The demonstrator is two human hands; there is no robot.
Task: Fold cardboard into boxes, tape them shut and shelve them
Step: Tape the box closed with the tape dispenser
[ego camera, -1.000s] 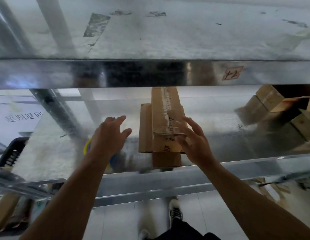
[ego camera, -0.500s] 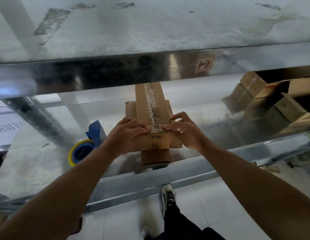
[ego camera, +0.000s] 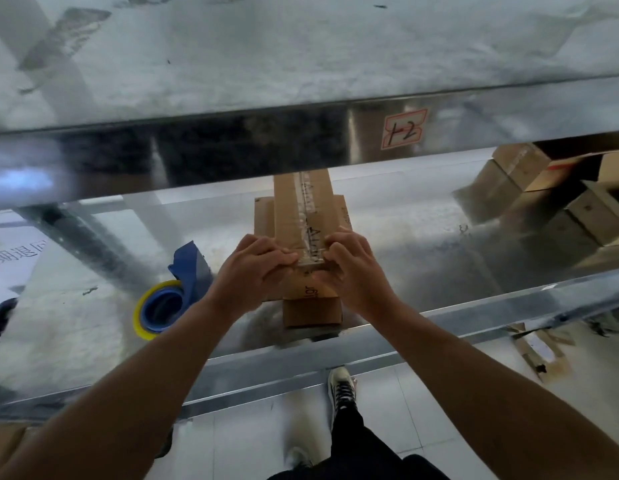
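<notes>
A long narrow taped cardboard box [ego camera: 303, 209] lies on top of a small stack of cardboard boxes [ego camera: 311, 308] on the metal shelf [ego camera: 422, 258], its length running away from me. Clear tape runs along its top seam. My left hand [ego camera: 254, 266] grips the box's near end from the left, fingers curled over the top edge. From the right, my right hand [ego camera: 353, 268] holds the same near end, fingertips on the taped seam. The box's far end is hidden behind the upper shelf's front beam.
A tape dispenser [ego camera: 166, 301] with a yellow roll and blue handle lies on the shelf left of the stack. Several cardboard boxes [ego camera: 557, 199] stand at the shelf's right back. The upper shelf beam [ego camera: 266, 147] hangs low overhead. My shoe [ego camera: 341, 389] stands on the tiled floor below.
Both hands were open and apart a second ago; they closed in onto the top box's near end and now grip it. The view has shifted left and closer.
</notes>
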